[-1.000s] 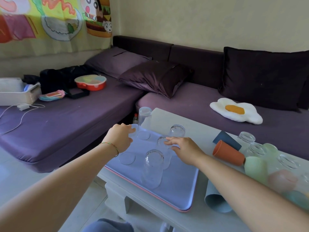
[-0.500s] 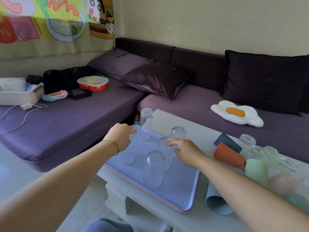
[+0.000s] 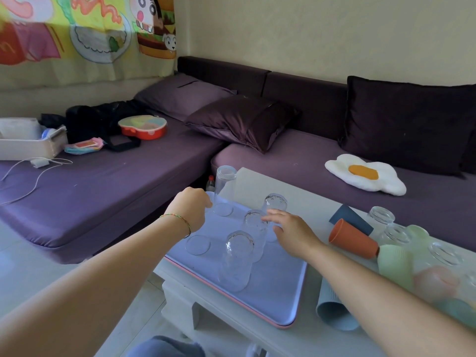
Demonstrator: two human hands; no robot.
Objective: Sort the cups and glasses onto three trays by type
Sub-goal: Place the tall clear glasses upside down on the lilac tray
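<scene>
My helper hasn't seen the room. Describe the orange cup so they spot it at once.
On the white low table before the purple sofa, look just right of the blue tray. The orange cup lies on its side there, beside a dark blue cup; it is the only orange one.

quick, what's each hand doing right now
left hand: fingers curled at the far corner of the tray, apparently gripping its rim
right hand: open, fingers spread beside an upturned glass, holding nothing
</scene>
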